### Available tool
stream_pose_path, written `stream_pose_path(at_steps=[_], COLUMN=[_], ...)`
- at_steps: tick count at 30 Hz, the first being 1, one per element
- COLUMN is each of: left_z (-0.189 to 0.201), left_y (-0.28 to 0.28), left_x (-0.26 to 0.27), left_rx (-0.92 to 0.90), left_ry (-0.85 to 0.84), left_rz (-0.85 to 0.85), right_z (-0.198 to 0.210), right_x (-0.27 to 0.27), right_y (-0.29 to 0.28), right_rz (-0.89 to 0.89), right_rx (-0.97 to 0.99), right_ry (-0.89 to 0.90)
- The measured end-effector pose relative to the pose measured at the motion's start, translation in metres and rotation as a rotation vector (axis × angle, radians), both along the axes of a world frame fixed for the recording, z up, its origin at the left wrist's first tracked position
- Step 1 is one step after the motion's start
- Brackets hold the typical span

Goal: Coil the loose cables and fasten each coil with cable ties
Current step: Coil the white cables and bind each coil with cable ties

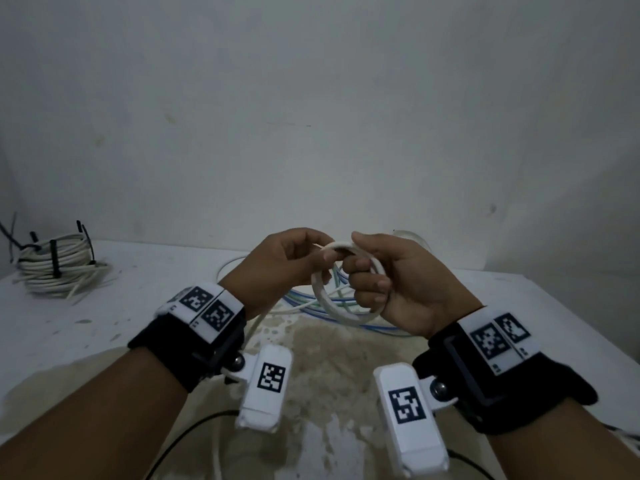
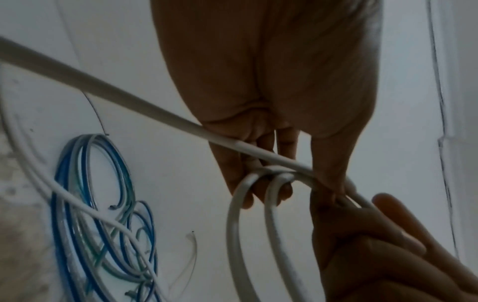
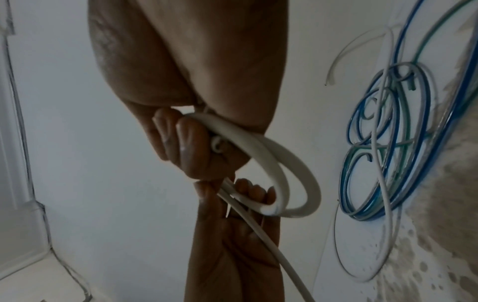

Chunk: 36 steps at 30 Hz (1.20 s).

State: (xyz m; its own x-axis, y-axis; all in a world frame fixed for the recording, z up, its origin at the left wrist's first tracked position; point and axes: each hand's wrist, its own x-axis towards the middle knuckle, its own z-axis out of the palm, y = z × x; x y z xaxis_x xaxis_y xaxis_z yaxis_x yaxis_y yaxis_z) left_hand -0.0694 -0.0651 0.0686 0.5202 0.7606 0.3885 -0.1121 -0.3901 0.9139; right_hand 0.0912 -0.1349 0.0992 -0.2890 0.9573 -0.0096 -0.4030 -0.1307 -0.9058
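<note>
Between our hands: a white cable (image 1: 346, 299) wound into two small loops, held up above the table (image 1: 502, 296).
Left hand (image 1: 277, 261): we pinch the top of the loops with curled fingers (image 2: 261, 183) and thumb; the loose tail of the cable runs back from this hand, past the wrist, toward the table.
Right hand (image 1: 398, 282): fingers (image 3: 191, 147) curled round the loops on their other side — the cable passes through the fist and arcs out below it.
Below both hands: a tangle of blue, green and pale wires (image 1: 311, 299) lies loose on the table.
Far off to the left of our left hand: a coil of white cable (image 1: 55, 268) already bound with black cable ties (image 1: 54, 258) — it rests on the table near the wall.
</note>
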Motion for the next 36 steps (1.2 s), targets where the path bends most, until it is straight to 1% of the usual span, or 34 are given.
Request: stream_pose_path(at_steps=[4,6,10,14,16,21,23,26,27,29,33,36], left_z=[0.001,0.002,0.001,0.001,0.002,0.002,0.002,0.002,0.003,0.005,0.010,0.011], left_y=[-0.001,-0.002,-0.001,-0.005,-0.008,-0.012,-0.013,-0.013,-0.014,-0.017,-0.025,-0.028], left_x=[0.001,0.001,0.002,0.002,0.004,0.011,0.009,0.003,0.002,0.003,0.010,0.011], left_rx=[0.042,0.010,-0.138,-0.337,-0.384,-0.362,-0.346,-0.299,-0.295,-0.338,-0.500,-0.511], left_ry=[0.109,0.099,-0.018,-0.179,-0.219,-0.216,-0.192,-0.119,-0.105,-0.151,-0.342,-0.370], left_rz=[-0.036,-0.066,-0.104,-0.221,-0.209,-0.069,-0.063,-0.064,-0.067,-0.079,-0.099,-0.112], right_z=[-0.004,-0.004,-0.005,-0.007,-0.009,-0.020,-0.024,-0.026,-0.027,-0.030,-0.028,-0.026], right_x=[0.005,0.006,0.009,0.004,-0.001,-0.009,-0.009,-0.008,-0.008,-0.011,-0.021,-0.022], right_y=[-0.001,-0.001,0.001,0.001,0.002,0.008,0.011,0.014,0.015,0.017,0.017,0.019], right_rz=[-0.025,-0.052,-0.175,-0.258,-0.313,-0.542,-0.597,-0.657,-0.668,-0.672,-0.639,-0.625], right_rx=[0.066,0.099,0.172,0.249,0.283,0.331,0.358,0.465,0.485,0.481,0.417,0.404], right_ry=[-0.018,-0.052,-0.161,-0.263,-0.329,-0.483,-0.546,-0.717,-0.737,-0.676,-0.433,-0.317])
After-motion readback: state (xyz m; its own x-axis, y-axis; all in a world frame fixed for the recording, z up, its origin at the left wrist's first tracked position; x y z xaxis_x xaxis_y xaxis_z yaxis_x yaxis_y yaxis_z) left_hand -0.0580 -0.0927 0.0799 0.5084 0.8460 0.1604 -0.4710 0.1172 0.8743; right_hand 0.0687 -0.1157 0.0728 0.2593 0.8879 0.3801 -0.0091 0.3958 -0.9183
